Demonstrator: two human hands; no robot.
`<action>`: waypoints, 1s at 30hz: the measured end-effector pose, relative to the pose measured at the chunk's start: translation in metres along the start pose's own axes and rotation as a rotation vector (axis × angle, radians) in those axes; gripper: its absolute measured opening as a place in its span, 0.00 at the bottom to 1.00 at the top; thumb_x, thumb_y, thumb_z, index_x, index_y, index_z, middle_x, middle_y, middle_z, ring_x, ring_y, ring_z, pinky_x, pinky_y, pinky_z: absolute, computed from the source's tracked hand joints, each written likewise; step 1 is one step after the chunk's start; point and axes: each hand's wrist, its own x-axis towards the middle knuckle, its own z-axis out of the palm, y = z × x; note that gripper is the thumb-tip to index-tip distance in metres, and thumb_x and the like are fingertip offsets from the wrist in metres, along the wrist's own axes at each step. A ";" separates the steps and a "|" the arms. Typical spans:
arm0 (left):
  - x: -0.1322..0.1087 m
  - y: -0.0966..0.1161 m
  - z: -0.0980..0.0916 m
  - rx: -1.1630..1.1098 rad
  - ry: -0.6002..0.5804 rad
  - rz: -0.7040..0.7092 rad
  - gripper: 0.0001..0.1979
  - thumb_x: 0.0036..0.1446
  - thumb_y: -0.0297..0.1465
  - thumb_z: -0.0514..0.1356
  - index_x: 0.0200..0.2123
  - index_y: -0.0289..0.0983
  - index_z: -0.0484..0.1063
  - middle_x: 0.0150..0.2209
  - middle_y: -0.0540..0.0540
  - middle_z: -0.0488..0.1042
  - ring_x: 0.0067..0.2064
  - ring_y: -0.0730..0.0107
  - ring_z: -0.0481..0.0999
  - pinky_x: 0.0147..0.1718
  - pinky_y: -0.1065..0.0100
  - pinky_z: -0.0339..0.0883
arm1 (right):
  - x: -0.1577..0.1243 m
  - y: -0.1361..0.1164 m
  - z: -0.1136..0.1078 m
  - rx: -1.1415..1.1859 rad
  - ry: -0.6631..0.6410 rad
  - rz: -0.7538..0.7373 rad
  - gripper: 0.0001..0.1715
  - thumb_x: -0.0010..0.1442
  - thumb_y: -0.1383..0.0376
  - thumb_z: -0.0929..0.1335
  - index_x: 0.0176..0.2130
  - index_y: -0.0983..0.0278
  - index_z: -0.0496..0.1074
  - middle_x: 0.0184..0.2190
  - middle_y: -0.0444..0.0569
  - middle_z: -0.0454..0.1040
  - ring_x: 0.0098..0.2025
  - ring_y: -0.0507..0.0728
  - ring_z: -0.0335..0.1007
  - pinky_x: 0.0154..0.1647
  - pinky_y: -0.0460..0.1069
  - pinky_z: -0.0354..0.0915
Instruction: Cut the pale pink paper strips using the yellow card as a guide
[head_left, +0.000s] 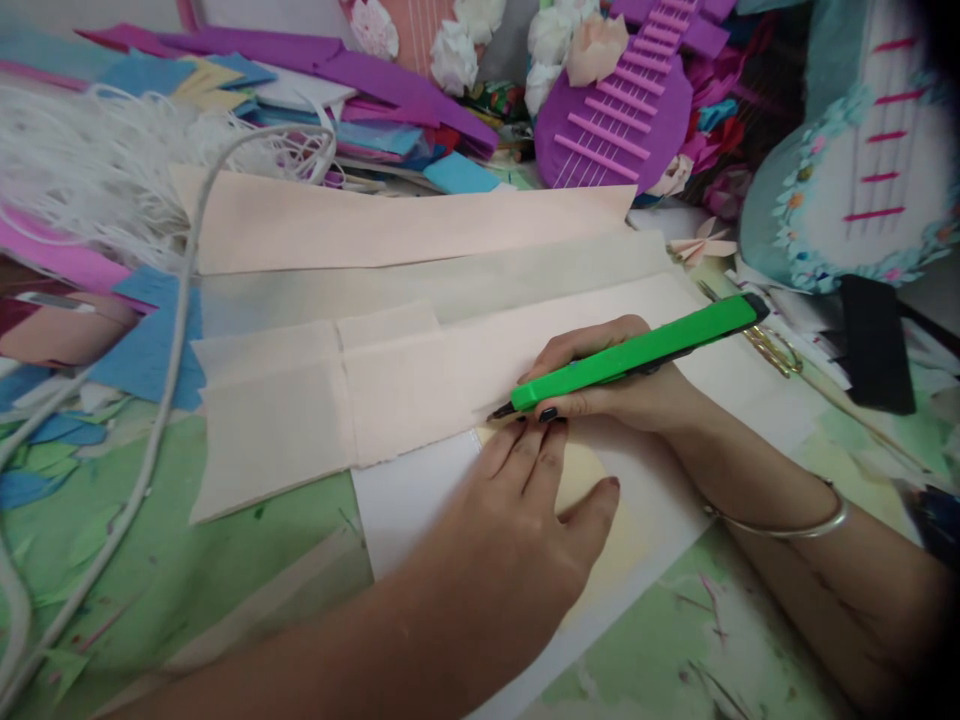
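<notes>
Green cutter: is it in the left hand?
No, the right hand holds the green cutter, while the left hand lies flat on the white sheet.

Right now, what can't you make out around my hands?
Head view: yellow piece, mostly covered by the left hand.
Head view: tip of the green cutter in the right hand, too small to show a blade.
Head view: black object at right, too blurred to identify.

No writing, label or number can be read anywhere. The green cutter (637, 355) and the pale paper sheets (420, 390) carry nothing legible.
</notes>
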 end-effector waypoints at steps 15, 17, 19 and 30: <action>0.001 0.000 -0.001 0.000 0.004 -0.001 0.17 0.62 0.26 0.51 0.51 0.30 0.72 0.51 0.23 0.72 0.56 0.45 0.71 0.53 0.48 0.66 | 0.000 -0.001 -0.001 0.025 -0.001 0.004 0.11 0.48 0.63 0.77 0.34 0.65 0.80 0.32 0.49 0.82 0.35 0.56 0.79 0.37 0.47 0.75; 0.001 0.000 -0.001 0.003 0.010 -0.001 0.17 0.62 0.26 0.51 0.51 0.30 0.72 0.51 0.23 0.72 0.56 0.45 0.72 0.53 0.48 0.66 | 0.000 -0.001 -0.001 0.022 -0.001 0.005 0.12 0.48 0.63 0.77 0.34 0.66 0.80 0.33 0.49 0.82 0.36 0.57 0.79 0.37 0.47 0.75; 0.001 -0.001 0.000 0.000 0.007 -0.003 0.17 0.62 0.26 0.51 0.51 0.30 0.71 0.51 0.23 0.72 0.56 0.45 0.71 0.53 0.48 0.66 | 0.000 0.000 -0.002 0.023 0.008 0.000 0.12 0.48 0.63 0.77 0.33 0.66 0.79 0.32 0.50 0.82 0.36 0.57 0.79 0.37 0.47 0.75; 0.001 0.000 0.000 -0.009 -0.006 -0.009 0.17 0.62 0.26 0.52 0.52 0.32 0.71 0.51 0.25 0.73 0.57 0.47 0.71 0.53 0.49 0.67 | -0.001 -0.001 -0.004 0.017 0.019 0.002 0.11 0.47 0.64 0.77 0.33 0.66 0.80 0.31 0.49 0.82 0.34 0.55 0.79 0.35 0.46 0.74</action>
